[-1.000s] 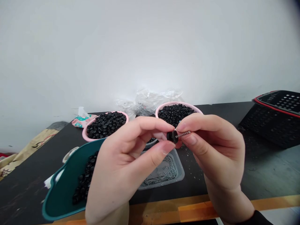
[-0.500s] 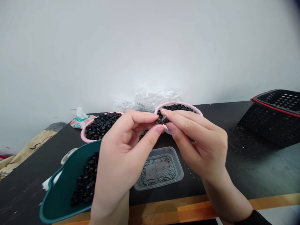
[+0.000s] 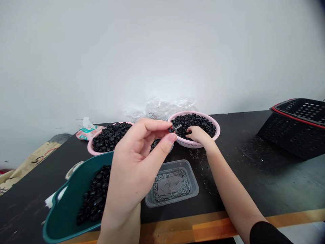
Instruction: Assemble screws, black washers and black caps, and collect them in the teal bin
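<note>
The left hand [image 3: 138, 162] pinches a small black part [image 3: 173, 129] with a metal spring [image 3: 178, 127] jutting from it; the right hand [image 3: 196, 133] touches black pieces [image 3: 186, 122] in the right pink basket [image 3: 216, 126] on the counter [image 3: 243, 149].

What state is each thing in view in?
left hand: fingers pinching black part
black part: held, spring protruding
right hand: in right pink basket
right pink basket: open, well filled
left pink basket: open, well filled
teal container: open, partly filled
clear tub: lidless, holding metal pieces
tissue pack: open, tissue protruding
</note>
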Tool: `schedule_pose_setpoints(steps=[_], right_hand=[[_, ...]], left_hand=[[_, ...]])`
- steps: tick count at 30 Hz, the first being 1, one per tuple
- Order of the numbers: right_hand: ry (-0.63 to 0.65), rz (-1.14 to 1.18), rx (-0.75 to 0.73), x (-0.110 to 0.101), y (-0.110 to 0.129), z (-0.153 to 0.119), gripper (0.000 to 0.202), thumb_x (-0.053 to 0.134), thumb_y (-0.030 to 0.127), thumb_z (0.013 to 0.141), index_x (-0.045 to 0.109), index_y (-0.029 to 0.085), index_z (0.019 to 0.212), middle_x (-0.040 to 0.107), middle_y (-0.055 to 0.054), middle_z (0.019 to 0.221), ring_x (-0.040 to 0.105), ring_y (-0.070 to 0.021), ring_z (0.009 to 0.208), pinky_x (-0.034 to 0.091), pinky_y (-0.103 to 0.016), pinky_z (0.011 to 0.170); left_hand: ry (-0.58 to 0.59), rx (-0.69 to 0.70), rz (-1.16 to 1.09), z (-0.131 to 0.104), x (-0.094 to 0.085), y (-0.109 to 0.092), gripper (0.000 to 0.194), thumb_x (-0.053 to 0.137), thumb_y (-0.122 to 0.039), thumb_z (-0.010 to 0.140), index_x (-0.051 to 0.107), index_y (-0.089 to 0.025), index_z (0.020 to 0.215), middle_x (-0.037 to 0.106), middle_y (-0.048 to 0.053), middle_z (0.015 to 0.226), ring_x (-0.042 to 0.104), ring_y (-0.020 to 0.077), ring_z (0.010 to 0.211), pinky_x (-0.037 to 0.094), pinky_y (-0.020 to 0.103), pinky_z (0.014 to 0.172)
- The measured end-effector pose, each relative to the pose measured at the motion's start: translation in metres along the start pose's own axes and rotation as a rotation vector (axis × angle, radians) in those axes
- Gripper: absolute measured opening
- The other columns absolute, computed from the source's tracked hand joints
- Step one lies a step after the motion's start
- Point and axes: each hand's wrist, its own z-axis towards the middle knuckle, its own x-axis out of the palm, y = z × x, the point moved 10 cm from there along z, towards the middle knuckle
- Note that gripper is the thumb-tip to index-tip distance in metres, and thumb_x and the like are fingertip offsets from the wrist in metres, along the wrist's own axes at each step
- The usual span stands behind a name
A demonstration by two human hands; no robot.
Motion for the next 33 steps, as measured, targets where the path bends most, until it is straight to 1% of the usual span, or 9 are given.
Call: schedule_pose_setpoints(steps=[3,7,10,13,16,18,22,27,33], right_hand=[[0.015,0.001,0.041,0.013,-0.013,0.007,0.028,0.066,0.033,0.100,0.067,0.016,0.122,0.069,-0.010,0.125,0.069,-0.0231,0.108,0.060,-0.045,0.093],[-0.056,0.131,0.025,-0.001,-0.013,0.006,0.025,0.066,0.033,0.100,0.069,0.016,0.119,0.070,-0.010,0.123,0.069,-0.0226,0.107,0.060,-0.044,0.094],[-0.155,0.321,-0.071,-0.025,0.008,-0.004,0.021,0.067,0.030,0.099,0.070,0.015,0.113,0.071,-0.009,0.121,0.069,-0.0234,0.111,0.058,-0.047,0.098],[-0.185,0.578,-0.242,-0.047,0.046,-0.028,0.021,0.067,0.025,0.096,0.070,0.018,0.115,0.076,-0.009,0.117,0.072,-0.0219,0.111,0.058,-0.043,0.102],[-0.143,0.796,-0.396,-0.063,0.084,-0.067,0.021,0.071,0.028,0.089,0.071,0.022,0.110,0.078,-0.005,0.116,0.076,-0.0192,0.108,0.061,-0.037,0.100],[-0.040,1.018,-0.517,-0.069,0.108,-0.094,0.015,0.077,0.026,0.086,0.071,0.024,0.100,0.079,-0.002,0.110,0.077,-0.0175,0.102,0.064,-0.033,0.093],[0.144,1.227,-0.685,-0.074,0.137,-0.137,0.018,0.072,0.021,0.093,0.075,0.029,0.108,0.078,0.001,0.107,0.077,-0.0130,0.089,0.067,-0.027,0.079],[0.152,1.179,-0.731,-0.073,0.146,-0.153,0.018,0.066,0.018,0.097,0.077,0.027,0.109,0.078,-0.002,0.107,0.076,-0.0136,0.092,0.065,-0.023,0.074],[0.258,1.309,-0.700,-0.068,0.151,-0.157,0.017,0.075,0.016,0.093,0.075,0.025,0.107,0.080,-0.002,0.105,0.077,-0.0115,0.080,0.064,-0.022,0.071]], left_hand=[[0.003,0.009,0.019,0.000,0.000,-0.001,0.012,0.074,-0.020,0.092,0.074,-0.030,0.098,0.075,-0.006,0.096,0.074,0.0076,0.085,0.062,0.014,0.079],[0.006,0.024,0.031,0.001,-0.001,0.000,0.010,0.073,-0.021,0.092,0.074,-0.028,0.099,0.074,-0.004,0.097,0.074,0.0100,0.085,0.063,0.017,0.080],[0.017,0.026,0.036,0.001,0.000,0.000,0.010,0.073,-0.020,0.093,0.073,-0.029,0.097,0.074,-0.007,0.094,0.073,0.0076,0.085,0.062,0.014,0.079],[0.037,0.027,0.032,0.001,0.001,-0.001,0.014,0.072,-0.018,0.093,0.072,-0.031,0.097,0.073,-0.009,0.095,0.072,0.0046,0.087,0.060,0.009,0.081],[0.080,0.035,0.022,0.000,0.006,-0.004,0.017,0.071,-0.016,0.093,0.072,-0.032,0.099,0.073,-0.010,0.096,0.072,0.0039,0.088,0.059,0.008,0.082],[0.114,0.040,0.029,-0.001,0.009,-0.006,0.017,0.070,-0.016,0.094,0.071,-0.032,0.099,0.073,-0.011,0.098,0.071,0.0040,0.091,0.059,0.008,0.083],[0.151,0.073,0.102,-0.006,0.013,-0.012,0.020,0.067,-0.017,0.097,0.070,-0.035,0.103,0.073,-0.012,0.103,0.070,0.0046,0.097,0.058,0.010,0.086],[0.079,0.197,0.336,-0.013,0.009,-0.026,0.023,0.064,-0.019,0.100,0.066,-0.037,0.113,0.072,-0.011,0.110,0.068,0.0079,0.100,0.057,0.018,0.091],[0.028,0.365,0.380,-0.020,0.006,-0.043,0.027,0.060,-0.010,0.099,0.067,-0.031,0.115,0.072,-0.008,0.109,0.067,0.0091,0.099,0.056,0.021,0.091]])
